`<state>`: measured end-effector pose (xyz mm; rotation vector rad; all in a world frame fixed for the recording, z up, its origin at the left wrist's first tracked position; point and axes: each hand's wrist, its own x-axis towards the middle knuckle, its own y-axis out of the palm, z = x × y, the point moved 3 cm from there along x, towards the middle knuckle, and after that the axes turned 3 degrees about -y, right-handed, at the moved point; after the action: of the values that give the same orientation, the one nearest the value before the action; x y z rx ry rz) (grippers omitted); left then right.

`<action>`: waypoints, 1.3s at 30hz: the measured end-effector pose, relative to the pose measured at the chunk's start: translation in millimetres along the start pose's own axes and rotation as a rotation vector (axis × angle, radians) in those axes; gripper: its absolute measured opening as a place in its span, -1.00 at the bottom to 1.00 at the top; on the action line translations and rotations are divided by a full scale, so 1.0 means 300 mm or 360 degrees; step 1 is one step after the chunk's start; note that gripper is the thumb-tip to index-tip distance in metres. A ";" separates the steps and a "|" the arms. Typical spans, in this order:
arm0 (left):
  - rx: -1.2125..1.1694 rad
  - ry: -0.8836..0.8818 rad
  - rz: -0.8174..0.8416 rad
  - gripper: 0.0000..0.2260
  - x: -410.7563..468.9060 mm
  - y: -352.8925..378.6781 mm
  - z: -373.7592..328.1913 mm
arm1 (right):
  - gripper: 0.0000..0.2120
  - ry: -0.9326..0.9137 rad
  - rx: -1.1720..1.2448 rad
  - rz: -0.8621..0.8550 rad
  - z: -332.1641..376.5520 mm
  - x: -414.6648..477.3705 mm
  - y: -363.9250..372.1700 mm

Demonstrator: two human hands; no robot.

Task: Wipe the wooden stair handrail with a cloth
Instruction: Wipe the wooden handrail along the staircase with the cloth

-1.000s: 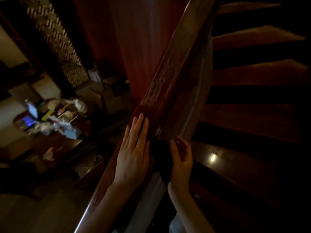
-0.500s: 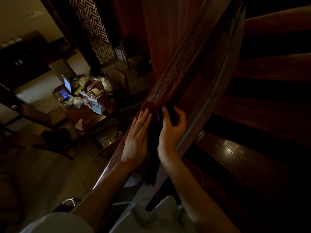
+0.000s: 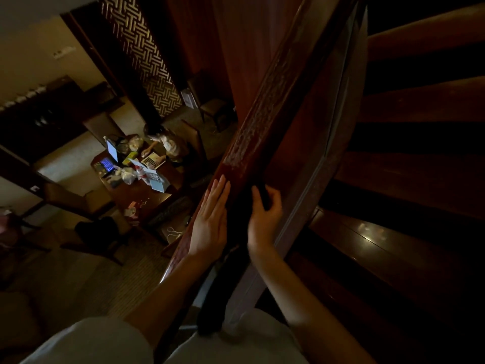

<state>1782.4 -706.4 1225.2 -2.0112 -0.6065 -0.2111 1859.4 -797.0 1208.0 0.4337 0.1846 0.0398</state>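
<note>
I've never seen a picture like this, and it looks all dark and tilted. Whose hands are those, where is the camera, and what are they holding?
There is no machine here, just a person cleaning. The camera is worn on the person's head and looks down, so you see their own two arms. Its wide lens makes everything look bent.

The long brown beam up the middle is the wooden handrail of a staircase. The steps are on the right.

The left hand lies flat on the rail with straight fingers. The right hand grips a dark cloth, which lies over the rail and hangs down. It is hard to make out because the room is dim.

Far below on the left is a table with a lit laptop and clutter on it.
</note>
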 end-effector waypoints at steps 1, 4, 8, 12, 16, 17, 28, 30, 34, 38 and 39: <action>0.0011 0.0012 -0.0001 -0.56 0.001 0.000 0.002 | -0.89 -0.0078 -0.0018 -0.0009 0.046 0.054 0.008; 0.0042 0.0044 -0.0020 -0.55 0.004 0.006 0.010 | -0.89 -0.0213 -0.0143 0.0029 0.128 0.181 -0.001; 0.0017 0.0029 -0.0021 -0.54 -0.002 0.008 0.021 | -0.84 -0.0213 -0.0371 0.0177 0.069 0.131 -0.042; 0.0030 0.0036 -0.0024 -0.54 -0.002 0.008 0.021 | -0.88 -0.0163 -0.0573 0.0285 -0.018 0.041 -0.081; 0.0011 0.0013 -0.0049 -0.53 -0.005 0.009 0.015 | -0.93 -0.0099 -0.0306 0.0054 0.066 0.152 -0.034; 0.0010 0.0007 -0.0049 -0.53 -0.005 0.008 0.011 | -0.90 -0.0122 -0.0283 -0.0020 0.101 0.199 -0.017; 0.0033 -0.0022 -0.0017 -0.55 0.001 0.001 -0.011 | -0.83 -0.0032 -0.0342 0.0213 -0.048 0.006 -0.062; 0.0056 -0.0008 -0.0035 -0.55 0.001 0.000 -0.016 | -0.82 -0.0106 -0.0333 0.0142 -0.017 0.036 -0.047; 0.0064 -0.0001 -0.0057 -0.54 0.002 -0.002 -0.019 | -0.86 -0.0263 -0.0259 -0.0080 0.141 0.208 0.027; 0.0066 -0.0011 -0.0065 -0.53 0.000 0.006 -0.013 | -0.85 -0.0344 -0.0265 -0.0206 0.384 0.461 0.079; 0.0073 -0.0005 -0.0060 -0.52 -0.001 0.008 -0.011 | -0.84 -0.0327 -0.0264 -0.0210 0.426 0.505 0.083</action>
<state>1783.9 -710.2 1224.8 -1.9572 -0.6460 -0.2148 2031.9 -815.6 1306.7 0.2574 0.0071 -0.1179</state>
